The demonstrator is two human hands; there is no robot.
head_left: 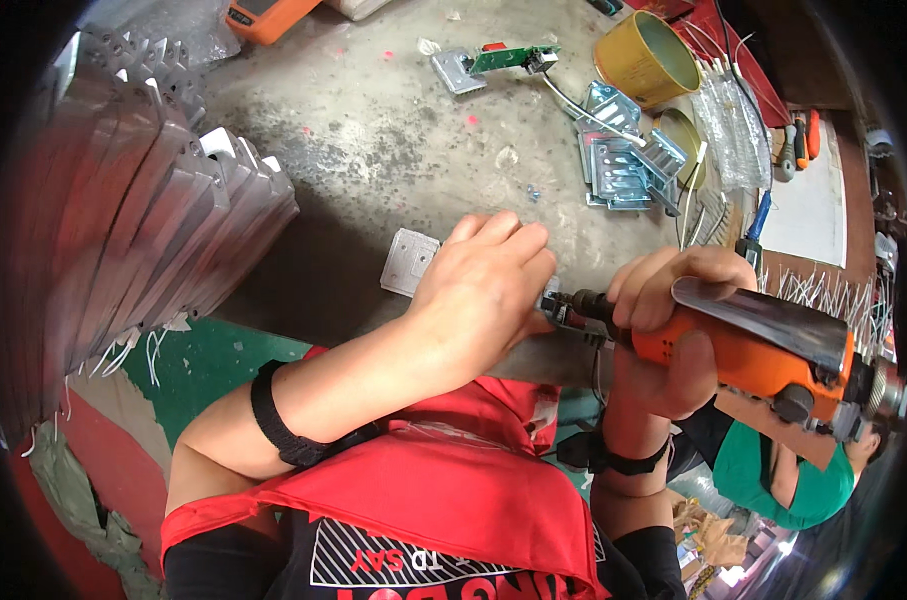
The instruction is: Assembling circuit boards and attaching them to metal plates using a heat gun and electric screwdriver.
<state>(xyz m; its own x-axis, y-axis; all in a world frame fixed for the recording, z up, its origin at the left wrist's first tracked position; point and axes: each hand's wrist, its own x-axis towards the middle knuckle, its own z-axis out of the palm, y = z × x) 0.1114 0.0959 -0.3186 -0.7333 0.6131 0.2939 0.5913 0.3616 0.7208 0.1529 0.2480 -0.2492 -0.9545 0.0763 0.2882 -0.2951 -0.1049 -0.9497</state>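
My right hand (pixel 668 315) is wrapped round an orange power screwdriver (pixel 758 355) with a dark upper side, held almost level and pointing left. Its tip meets a small part (pixel 561 308) at the table's near edge, beside my left fingertips. My left hand (pixel 488 285) is closed, fingers curled down over the work. From under it, on the left, sticks out a light grey metal plate (pixel 410 262). The left fingers hide most of what they grip. Farther back lies a similar grey plate (pixel 457 71) with a green circuit board (pixel 513 58) attached.
A tall stack of grey metal plates (pixel 163 200) stands at the left. Silvery-blue metal pieces (pixel 623 165) lie at the right beside a yellow cup (pixel 648 58). White wires (pixel 823 300) bunch at the far right. Another person in green (pixel 773 475) sits behind at lower right.
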